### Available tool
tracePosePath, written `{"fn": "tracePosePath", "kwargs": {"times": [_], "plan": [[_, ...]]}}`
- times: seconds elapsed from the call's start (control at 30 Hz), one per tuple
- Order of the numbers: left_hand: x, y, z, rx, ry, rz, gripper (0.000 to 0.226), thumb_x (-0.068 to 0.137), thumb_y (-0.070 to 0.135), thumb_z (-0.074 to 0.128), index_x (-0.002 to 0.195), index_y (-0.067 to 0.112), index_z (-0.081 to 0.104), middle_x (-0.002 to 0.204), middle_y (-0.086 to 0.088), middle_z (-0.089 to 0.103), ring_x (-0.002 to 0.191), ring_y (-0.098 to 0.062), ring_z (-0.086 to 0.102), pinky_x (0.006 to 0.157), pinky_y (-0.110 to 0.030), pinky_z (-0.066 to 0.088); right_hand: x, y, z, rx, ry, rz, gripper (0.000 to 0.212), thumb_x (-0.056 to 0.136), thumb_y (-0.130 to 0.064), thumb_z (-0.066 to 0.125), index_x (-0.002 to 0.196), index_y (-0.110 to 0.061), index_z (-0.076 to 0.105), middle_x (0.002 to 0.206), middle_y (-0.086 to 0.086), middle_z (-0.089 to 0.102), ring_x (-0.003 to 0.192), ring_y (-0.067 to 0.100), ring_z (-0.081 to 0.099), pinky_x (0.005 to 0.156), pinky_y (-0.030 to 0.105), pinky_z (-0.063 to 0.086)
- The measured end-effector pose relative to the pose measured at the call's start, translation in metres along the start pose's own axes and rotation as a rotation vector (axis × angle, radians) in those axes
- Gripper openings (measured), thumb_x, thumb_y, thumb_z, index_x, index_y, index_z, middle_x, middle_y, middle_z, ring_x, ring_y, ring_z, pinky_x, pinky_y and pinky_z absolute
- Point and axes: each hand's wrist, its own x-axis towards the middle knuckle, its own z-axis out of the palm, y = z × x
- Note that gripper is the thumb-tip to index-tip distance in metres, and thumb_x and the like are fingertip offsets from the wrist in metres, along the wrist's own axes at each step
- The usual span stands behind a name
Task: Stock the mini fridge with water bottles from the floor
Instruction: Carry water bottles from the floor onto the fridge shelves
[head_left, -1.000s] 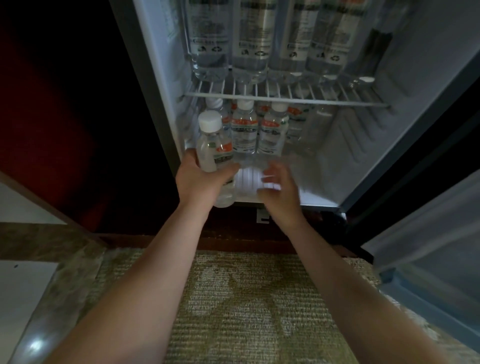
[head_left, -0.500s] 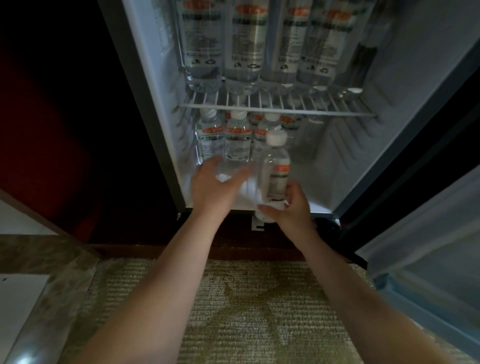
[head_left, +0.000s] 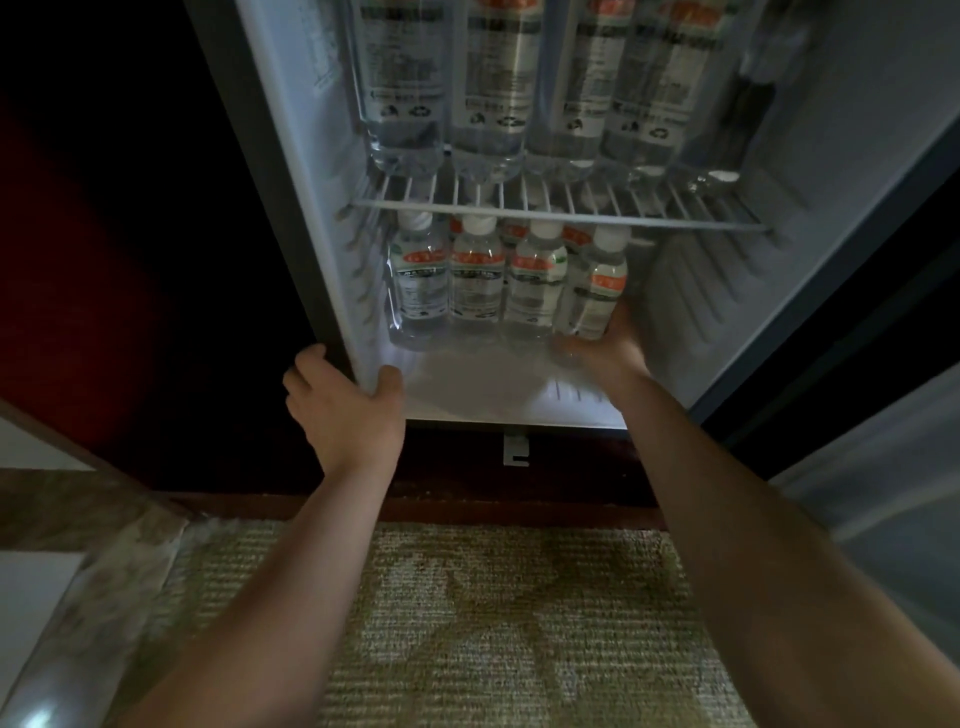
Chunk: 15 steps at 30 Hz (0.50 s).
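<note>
Logging the right hand (head_left: 605, 349) first: it's inside the lower compartment of the mini fridge (head_left: 311, 156), wrapped round the base of a small water bottle (head_left: 597, 291). The thumb is on the bottle's left, the fingers (head_left: 625, 321) are curled up its right side, and the palm sits below. There's motion blur here, so I can't read single fingers.

The bottle's white cap is up and its body leans slightly right. Its bottom is low over the fridge floor (head_left: 478, 379), but I can't tell if it's touching down. Most of the bottle stands above and beyond the grip, with only the lower end in the hand.

It's at the right end of the front row, just beside three small bottles (head_left: 475, 283) standing upright. I can't tell whether it touches the nearest one. More of the same kind stand behind them, partly hidden.

Above is a wire shelf (head_left: 561, 221) with large bottles (head_left: 488, 104) standing side by side on it.

My left hand (head_left: 345, 408) grips the front edge of the fridge's left wall near the bottom. The thumb is hooked inside, the fingers are curled round the outside, and it's well apart from the held bottle.

The open door (head_left: 883, 545) is at the right and a patterned carpet (head_left: 493, 623) lies under both forearms.
</note>
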Motion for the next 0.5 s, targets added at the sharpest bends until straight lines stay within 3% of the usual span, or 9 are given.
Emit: {"fn": "tracePosePath", "kwargs": {"times": [0.13, 0.23, 0.33, 0.4, 0.5], "plan": [[0.001, -0.001, 0.000, -0.011, -0.016, 0.003, 0.065, 0.081, 0.023, 0.065, 0.134, 0.001, 0.035, 0.136, -0.017, 0.037, 0.124, -0.034, 0.039, 0.095, -0.043, 0.039, 0.014, 0.004, 0.004, -0.041, -0.050, -0.015, 0.058, 0.068, -0.029, 0.084, 0.116, -0.027, 0.052, 0.112, -0.004, 0.064, 0.102, 0.017, 0.065, 0.085, 0.036, 0.055], [0.000, -0.002, 0.001, -0.010, -0.037, -0.003, 0.068, 0.081, 0.025, 0.065, 0.136, 0.002, 0.033, 0.138, -0.017, 0.035, 0.124, -0.034, 0.039, 0.097, -0.046, 0.041, 0.055, 0.045, 0.006, -0.124, -0.097, 0.019, 0.086, 0.045, -0.067, 0.083, 0.117, -0.034, 0.051, 0.111, -0.007, 0.066, 0.099, 0.018, 0.066, 0.081, 0.041, 0.058], [-0.003, -0.001, -0.001, -0.006, -0.060, -0.010, 0.071, 0.081, 0.026, 0.066, 0.138, 0.003, 0.031, 0.140, -0.016, 0.034, 0.125, -0.035, 0.039, 0.099, -0.049, 0.041, 0.084, 0.072, 0.008, -0.153, -0.148, 0.042, 0.101, 0.028, -0.081, 0.077, 0.117, -0.037, 0.054, 0.110, -0.007, 0.067, 0.101, 0.018, 0.066, 0.083, 0.043, 0.057], [-0.003, 0.001, -0.003, -0.006, -0.078, -0.027, 0.072, 0.082, 0.026, 0.065, 0.140, 0.004, 0.029, 0.140, -0.015, 0.034, 0.125, -0.034, 0.039, 0.099, -0.046, 0.041, 0.051, 0.034, 0.006, -0.191, -0.116, 0.076, 0.098, 0.037, -0.077, 0.077, 0.122, -0.035, 0.052, 0.114, -0.009, 0.065, 0.103, 0.017, 0.064, 0.084, 0.036, 0.054], [-0.002, 0.001, -0.009, -0.013, -0.133, -0.028, 0.074, 0.084, 0.025, 0.064, 0.144, 0.006, 0.025, 0.143, -0.013, 0.033, 0.127, -0.032, 0.040, 0.098, -0.042, 0.041, 0.002, -0.003, 0.011, -0.285, 0.031, 0.185, 0.076, 0.071, -0.061, 0.070, 0.133, -0.024, 0.046, 0.122, -0.003, 0.057, 0.108, 0.020, 0.058, 0.080, 0.026, 0.042]]}}
